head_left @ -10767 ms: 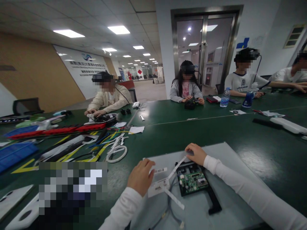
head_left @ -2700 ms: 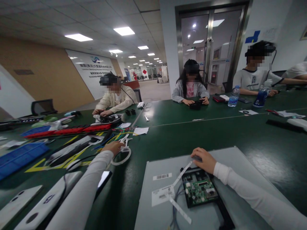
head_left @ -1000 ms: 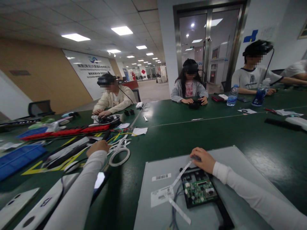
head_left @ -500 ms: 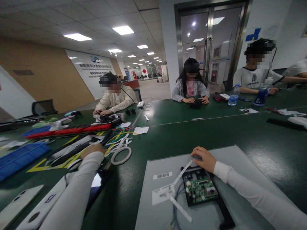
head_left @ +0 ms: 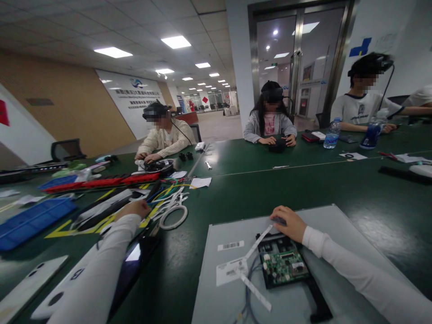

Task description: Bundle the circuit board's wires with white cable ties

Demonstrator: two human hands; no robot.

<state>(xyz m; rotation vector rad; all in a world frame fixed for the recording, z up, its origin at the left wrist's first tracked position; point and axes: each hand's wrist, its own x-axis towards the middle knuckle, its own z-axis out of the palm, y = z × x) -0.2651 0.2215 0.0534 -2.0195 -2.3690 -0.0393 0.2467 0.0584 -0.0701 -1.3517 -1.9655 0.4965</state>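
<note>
One green circuit board [head_left: 285, 265] in a black frame [head_left: 275, 244], lying on a grey panel [head_left: 226, 290]. Right hand [head_left: 290, 223] just beyond it: fingers half-curled over a small dark piece [head_left: 279, 220] near the upper end of the white tape strip [head_left: 259, 243]; firmness of hold unclear. Left hand [head_left: 133, 209] beside the white cables [head_left: 173, 199], fingers mostly hidden; openness and hold cannot be told.

The grey panel [head_left: 219, 297] looks like smooth, matt metal; on it, the black frame [head_left: 317, 294] seems matt plastic and the label [head_left: 227, 272] paper. Left of the panel, the blue tray [head_left: 40, 220] is plastic; right of the panel, the tabletop [head_left: 381, 229] gleams. My right sleeve [head_left: 357, 266], over the panel, is matt cloth.
</note>
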